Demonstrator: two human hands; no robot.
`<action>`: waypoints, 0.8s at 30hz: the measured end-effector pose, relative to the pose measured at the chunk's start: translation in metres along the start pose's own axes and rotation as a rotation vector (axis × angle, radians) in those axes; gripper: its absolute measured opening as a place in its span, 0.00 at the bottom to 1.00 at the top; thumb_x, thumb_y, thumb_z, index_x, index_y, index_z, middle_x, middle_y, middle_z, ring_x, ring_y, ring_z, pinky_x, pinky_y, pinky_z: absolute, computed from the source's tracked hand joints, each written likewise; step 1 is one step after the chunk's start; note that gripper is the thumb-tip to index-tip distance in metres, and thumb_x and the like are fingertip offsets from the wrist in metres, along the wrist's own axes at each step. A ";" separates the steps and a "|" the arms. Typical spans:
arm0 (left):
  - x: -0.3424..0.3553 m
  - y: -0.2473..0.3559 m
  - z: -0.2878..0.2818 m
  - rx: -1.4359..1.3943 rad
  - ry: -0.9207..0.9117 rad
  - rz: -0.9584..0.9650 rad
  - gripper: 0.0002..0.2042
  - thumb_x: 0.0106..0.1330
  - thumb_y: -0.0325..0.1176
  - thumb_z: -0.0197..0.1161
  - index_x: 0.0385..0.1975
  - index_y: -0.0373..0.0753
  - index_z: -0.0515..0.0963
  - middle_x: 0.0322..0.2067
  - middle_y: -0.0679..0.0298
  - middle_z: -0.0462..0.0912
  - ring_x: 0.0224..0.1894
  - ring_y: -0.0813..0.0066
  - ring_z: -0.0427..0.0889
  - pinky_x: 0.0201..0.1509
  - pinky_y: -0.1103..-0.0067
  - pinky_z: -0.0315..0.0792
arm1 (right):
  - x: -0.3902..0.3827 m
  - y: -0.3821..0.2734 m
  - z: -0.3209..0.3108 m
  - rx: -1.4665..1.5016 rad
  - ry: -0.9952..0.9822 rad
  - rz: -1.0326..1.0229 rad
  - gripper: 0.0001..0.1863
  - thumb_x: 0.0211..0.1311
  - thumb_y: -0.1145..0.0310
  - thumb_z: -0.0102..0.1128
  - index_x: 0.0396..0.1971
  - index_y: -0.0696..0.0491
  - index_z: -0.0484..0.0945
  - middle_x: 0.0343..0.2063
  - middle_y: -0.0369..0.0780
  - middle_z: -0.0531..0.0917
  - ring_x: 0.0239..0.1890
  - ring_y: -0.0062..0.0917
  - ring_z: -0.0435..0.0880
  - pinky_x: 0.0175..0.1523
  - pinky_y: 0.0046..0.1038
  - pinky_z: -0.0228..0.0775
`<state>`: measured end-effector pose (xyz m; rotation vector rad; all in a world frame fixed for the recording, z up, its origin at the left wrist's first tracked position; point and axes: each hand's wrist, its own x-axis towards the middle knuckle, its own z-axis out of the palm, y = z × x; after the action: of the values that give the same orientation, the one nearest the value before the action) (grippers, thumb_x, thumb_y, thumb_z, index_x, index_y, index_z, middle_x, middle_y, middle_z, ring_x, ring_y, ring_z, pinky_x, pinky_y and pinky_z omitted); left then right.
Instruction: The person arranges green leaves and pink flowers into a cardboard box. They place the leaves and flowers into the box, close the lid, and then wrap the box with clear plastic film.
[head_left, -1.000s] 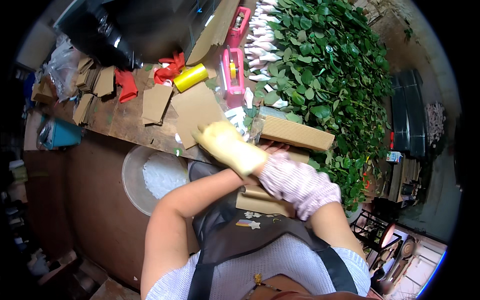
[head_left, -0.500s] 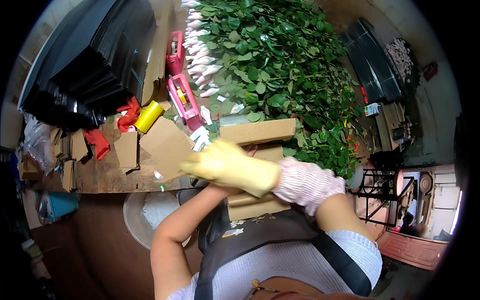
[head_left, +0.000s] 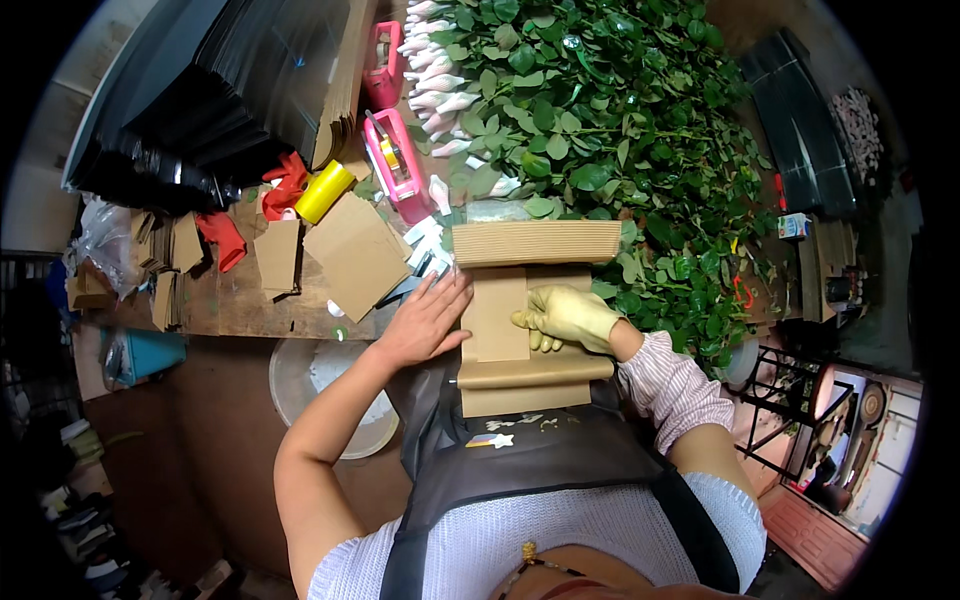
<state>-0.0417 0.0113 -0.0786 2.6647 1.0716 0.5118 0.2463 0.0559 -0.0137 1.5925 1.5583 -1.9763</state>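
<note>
In front of me lies a brown paper sheet [head_left: 568,281] with a small rectangular cardboard piece [head_left: 503,335] flat on it. My left hand [head_left: 432,318], bare, is spread open along the left side of the cardboard, fingers stretched forward. My right hand [head_left: 572,318] wears a yellow rubber glove; its fingers are curled in at the cardboard's right edge and appear to pinch it, though the fingertips are partly hidden. A stack of corrugated cardboard strips [head_left: 537,243] sits just beyond both hands. Nearer to me, a rolled brown paper edge [head_left: 535,373] crosses the sheet.
Leafy rose stems [head_left: 610,130] with white-netted buds [head_left: 432,85] cover the table's far right. Left are pink tape dispensers [head_left: 397,165], a yellow tape roll [head_left: 325,192], loose cardboard pieces [head_left: 357,248] and black sheet stacks [head_left: 220,90]. Below the table edge stands a round tub [head_left: 290,400].
My gloved right hand has moved from over the cardboard pieces at left back to the right side. My left hand, earlier mostly covered, now shows spread out. The small cardboard piece is now visible on the paper.
</note>
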 end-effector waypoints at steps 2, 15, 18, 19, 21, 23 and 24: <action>0.005 0.008 -0.013 -0.022 0.109 0.060 0.21 0.66 0.35 0.69 0.57 0.35 0.80 0.59 0.52 0.81 0.63 0.57 0.80 0.66 0.62 0.74 | 0.005 0.012 0.000 -0.023 0.009 -0.052 0.20 0.78 0.53 0.58 0.36 0.58 0.78 0.26 0.38 0.87 0.24 0.18 0.83 0.29 0.22 0.77; 0.036 0.052 -0.010 -0.207 0.010 -0.013 0.06 0.61 0.26 0.69 0.35 0.34 0.84 0.41 0.58 0.87 0.43 0.60 0.88 0.47 0.71 0.83 | -0.022 -0.061 -0.100 -0.469 0.887 -0.703 0.18 0.72 0.54 0.59 0.55 0.47 0.83 0.52 0.44 0.86 0.54 0.39 0.85 0.59 0.35 0.77; 0.041 0.053 -0.012 -0.201 -0.013 -0.019 0.07 0.59 0.26 0.71 0.36 0.34 0.84 0.41 0.57 0.88 0.43 0.59 0.88 0.50 0.69 0.83 | 0.045 -0.053 -0.194 -1.024 1.168 -0.206 0.23 0.75 0.59 0.51 0.66 0.47 0.76 0.66 0.45 0.76 0.68 0.42 0.73 0.70 0.36 0.66; 0.045 0.052 -0.008 -0.203 0.005 0.018 0.07 0.58 0.26 0.71 0.36 0.34 0.84 0.42 0.57 0.88 0.44 0.60 0.88 0.53 0.68 0.83 | 0.063 -0.036 -0.220 -1.189 1.171 0.000 0.25 0.76 0.60 0.47 0.69 0.47 0.72 0.70 0.46 0.72 0.73 0.43 0.68 0.74 0.38 0.61; 0.043 0.052 -0.006 -0.212 -0.009 0.010 0.08 0.58 0.27 0.72 0.37 0.37 0.86 0.44 0.59 0.88 0.49 0.60 0.87 0.65 0.59 0.78 | 0.090 -0.022 -0.241 -1.115 1.044 0.157 0.29 0.77 0.57 0.42 0.74 0.48 0.68 0.78 0.47 0.61 0.81 0.42 0.52 0.83 0.39 0.40; 0.044 0.050 -0.008 -0.113 -0.017 0.023 0.09 0.59 0.29 0.74 0.39 0.38 0.87 0.44 0.61 0.88 0.54 0.60 0.86 0.69 0.56 0.72 | 0.073 -0.008 -0.242 -1.065 1.182 -0.274 0.18 0.69 0.63 0.57 0.56 0.48 0.82 0.72 0.45 0.71 0.76 0.42 0.65 0.82 0.41 0.47; 0.035 0.053 -0.007 -0.066 -0.015 -0.016 0.10 0.59 0.30 0.75 0.40 0.39 0.87 0.44 0.62 0.88 0.56 0.61 0.85 0.71 0.54 0.70 | 0.029 -0.040 -0.218 -1.026 1.173 -0.532 0.13 0.65 0.66 0.62 0.48 0.48 0.86 0.69 0.45 0.75 0.74 0.43 0.69 0.82 0.42 0.49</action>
<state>0.0123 -0.0010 -0.0464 2.5966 1.0524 0.5146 0.3429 0.2560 0.0119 1.8773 2.8328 0.1637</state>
